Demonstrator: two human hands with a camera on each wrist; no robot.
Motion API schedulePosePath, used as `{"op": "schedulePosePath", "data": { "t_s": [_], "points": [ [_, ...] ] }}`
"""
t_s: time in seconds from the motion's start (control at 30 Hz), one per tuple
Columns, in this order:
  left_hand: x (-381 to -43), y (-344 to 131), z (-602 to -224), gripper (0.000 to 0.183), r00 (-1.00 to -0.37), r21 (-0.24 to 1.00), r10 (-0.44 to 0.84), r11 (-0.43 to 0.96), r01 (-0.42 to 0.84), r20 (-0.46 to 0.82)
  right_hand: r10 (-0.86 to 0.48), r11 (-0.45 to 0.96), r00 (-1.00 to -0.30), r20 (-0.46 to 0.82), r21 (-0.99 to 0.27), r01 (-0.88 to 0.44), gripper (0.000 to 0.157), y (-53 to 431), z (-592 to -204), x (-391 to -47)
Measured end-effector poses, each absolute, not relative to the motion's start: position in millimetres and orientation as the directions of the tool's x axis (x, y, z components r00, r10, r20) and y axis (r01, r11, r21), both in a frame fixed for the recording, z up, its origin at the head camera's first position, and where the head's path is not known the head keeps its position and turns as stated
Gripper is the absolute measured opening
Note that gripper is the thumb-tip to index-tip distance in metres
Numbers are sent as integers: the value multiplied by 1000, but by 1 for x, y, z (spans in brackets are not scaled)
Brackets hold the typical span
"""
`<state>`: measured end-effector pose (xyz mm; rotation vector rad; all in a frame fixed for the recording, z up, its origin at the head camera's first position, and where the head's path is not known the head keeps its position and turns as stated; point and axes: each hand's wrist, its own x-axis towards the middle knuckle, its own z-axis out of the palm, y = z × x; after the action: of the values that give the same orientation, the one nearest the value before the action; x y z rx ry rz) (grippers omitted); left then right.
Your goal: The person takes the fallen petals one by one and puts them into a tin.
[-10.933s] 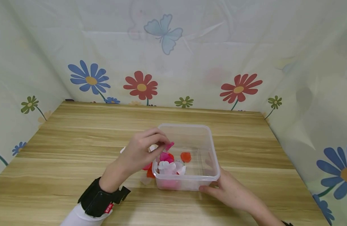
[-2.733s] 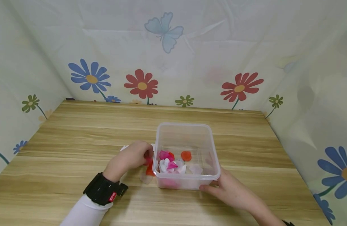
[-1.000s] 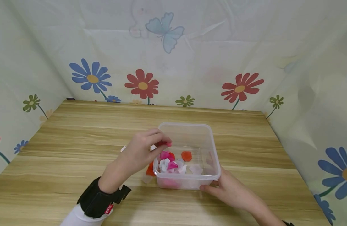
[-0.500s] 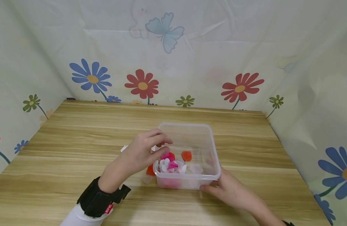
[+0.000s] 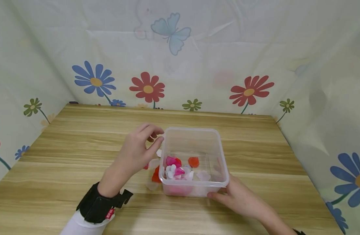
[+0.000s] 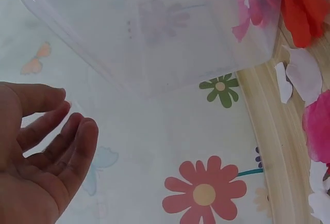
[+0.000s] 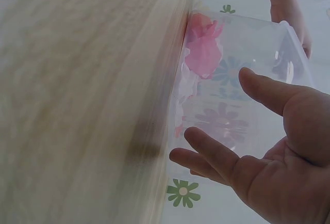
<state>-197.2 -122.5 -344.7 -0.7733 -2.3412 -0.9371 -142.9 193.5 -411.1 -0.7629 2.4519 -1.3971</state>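
Observation:
My left hand (image 5: 134,148) hovers beside the far left edge of a clear plastic box (image 5: 197,183). Its fingers are loosely bent and hold nothing, as the left wrist view of the hand (image 6: 46,157) shows. Inside the box lie pink, white and orange artificial petals, among them an orange petal (image 5: 193,162) and a magenta petal (image 5: 179,171). At the box's near right corner rests my right hand (image 5: 238,199), thumb by the front wall. In the right wrist view the right hand (image 7: 278,146) has its fingers spread and fairly straight against the box.
More petals lie on the wooden table (image 5: 80,143) left of the box: a red-orange petal (image 5: 156,175), a pale petal (image 5: 152,186) and a white petal (image 5: 159,153). A flower-printed curtain (image 5: 197,65) surrounds the table's back and sides.
About a second ago my left hand held a pinkish-red petal over the box. It has let go and moved left, out of the box. The right hand and the box stay in place.

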Motion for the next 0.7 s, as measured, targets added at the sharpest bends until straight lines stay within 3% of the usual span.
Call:
{"op": "schedulePosePath", "data": {
  "t_s": [0.23,0.47,0.7],
  "points": [
    [-203,-128,-352,15,-816,495,257,688,531,518,-538,410,-840,69,-849,-333,100,193,-412,-143],
    [-210,-131,-363,16,-928,518,276,772,370,251,-537,417,-841,67,-845,-334,101,193,-412,-143],
    [-220,-131,-377,13,-929,534,365,773,343,70,-534,427,-844,58,-843,-328,95,193,-410,-144]
  ]
}}
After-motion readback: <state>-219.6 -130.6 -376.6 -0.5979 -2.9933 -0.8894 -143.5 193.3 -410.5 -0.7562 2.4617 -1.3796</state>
